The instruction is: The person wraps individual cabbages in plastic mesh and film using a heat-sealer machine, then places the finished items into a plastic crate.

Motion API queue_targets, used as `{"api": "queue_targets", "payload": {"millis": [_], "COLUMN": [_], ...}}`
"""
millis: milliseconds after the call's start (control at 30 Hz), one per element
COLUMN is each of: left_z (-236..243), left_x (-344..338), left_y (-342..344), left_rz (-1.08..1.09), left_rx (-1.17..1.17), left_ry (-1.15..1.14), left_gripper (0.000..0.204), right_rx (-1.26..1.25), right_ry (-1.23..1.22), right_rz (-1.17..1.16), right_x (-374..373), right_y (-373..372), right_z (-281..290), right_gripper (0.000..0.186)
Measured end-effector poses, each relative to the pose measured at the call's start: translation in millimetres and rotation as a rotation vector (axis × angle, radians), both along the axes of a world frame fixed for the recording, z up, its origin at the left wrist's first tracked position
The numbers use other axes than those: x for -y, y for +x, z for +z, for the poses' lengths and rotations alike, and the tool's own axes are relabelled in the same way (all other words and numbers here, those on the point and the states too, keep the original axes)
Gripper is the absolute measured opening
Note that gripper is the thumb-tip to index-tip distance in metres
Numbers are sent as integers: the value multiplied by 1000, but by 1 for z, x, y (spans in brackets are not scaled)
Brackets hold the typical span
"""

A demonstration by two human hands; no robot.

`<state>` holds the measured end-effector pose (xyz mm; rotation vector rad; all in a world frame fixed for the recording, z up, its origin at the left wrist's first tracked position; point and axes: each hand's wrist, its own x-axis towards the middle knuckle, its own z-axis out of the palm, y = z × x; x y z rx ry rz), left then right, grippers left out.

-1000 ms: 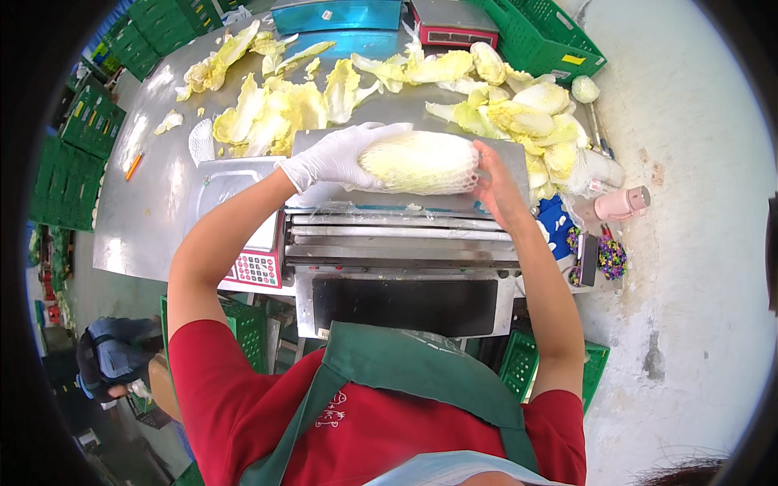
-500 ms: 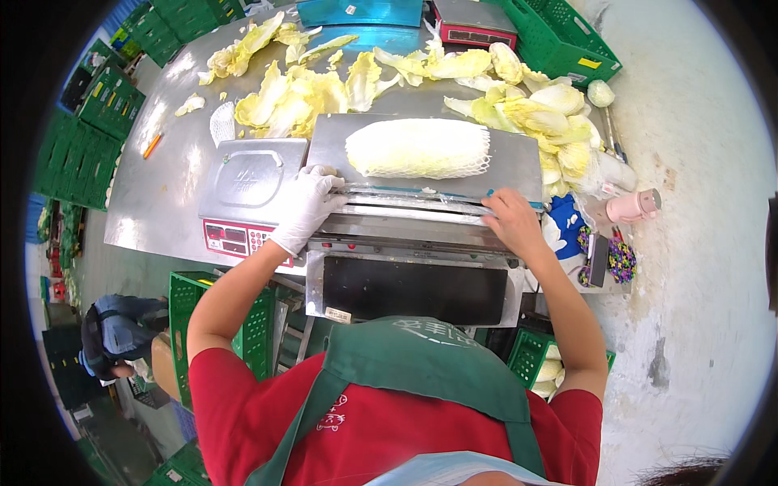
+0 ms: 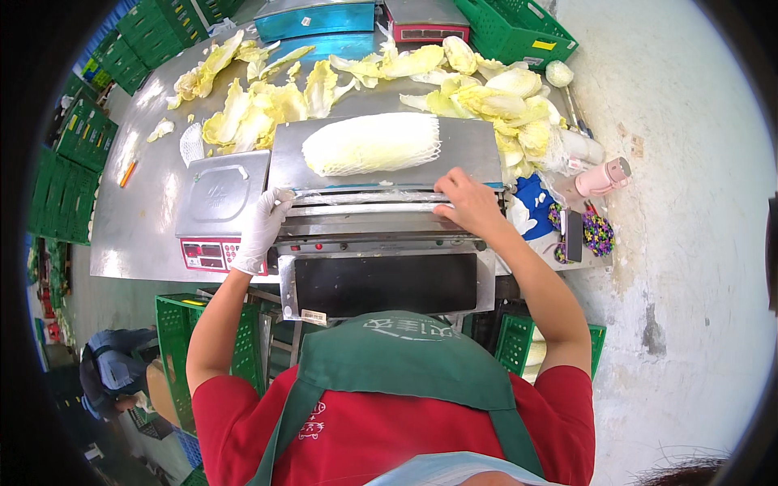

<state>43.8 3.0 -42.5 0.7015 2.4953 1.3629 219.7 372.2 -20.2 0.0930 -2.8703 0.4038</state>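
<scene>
A napa cabbage in a white foam net [image 3: 373,146] lies sideways on the grey metal top of a film wrapping machine [image 3: 475,154]. Clear plastic film [image 3: 365,198] stretches across the slot and roller in front of it. My left hand [image 3: 266,223], in a white glove, pinches the film at its left end, beside a scale [image 3: 219,194]. Bare, my right hand [image 3: 472,202] has its fingers closed on the film toward the right end. The fingertips of both hands are partly hidden. Below them sits the machine's black front plate [image 3: 385,285].
Loose yellow cabbage leaves [image 3: 259,113] and trimmed cabbages [image 3: 502,97] spread behind the machine. A pink bottle [image 3: 604,176] and a phone [image 3: 571,235] stand at the right. Green crates [image 3: 519,32] surround the table. A bent-over person [image 3: 121,364] is at the lower left.
The whole view has shifted, so the table and machine appear farther left. My right hand has moved slightly left along the film, its wrist more raised; my left hand stays at the film's left end.
</scene>
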Motion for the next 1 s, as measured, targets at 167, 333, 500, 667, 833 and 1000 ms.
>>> {"api": "queue_targets", "payload": {"millis": [167,333,500,667,833,1000], "left_z": [3,31,94,102,33,24], "left_x": [3,11,0,-61,-94,-93], "left_y": [0,30,20,-70,-94,-93], "left_rz": [-5,10,109,-188,-568,-416], "left_rx": [135,360,-74,-510,-290,-63], "left_ry": [89,320,457,213,-138,23], "left_gripper": [3,4,5,71,108,97], "right_rx": [21,240,-93,-267,68,161], "right_ry": [-46,-668,-921,-634,-85,-485], "right_rz": [22,-139,-117,-7,280,194], "right_x": [-11,-4,-15,-69,-89,-65], "right_y": [-4,31,10,-98,-127,-122], "right_z": [-18,4,84,80,-4,-14], "right_gripper": [8,13,17,16,75,106]}}
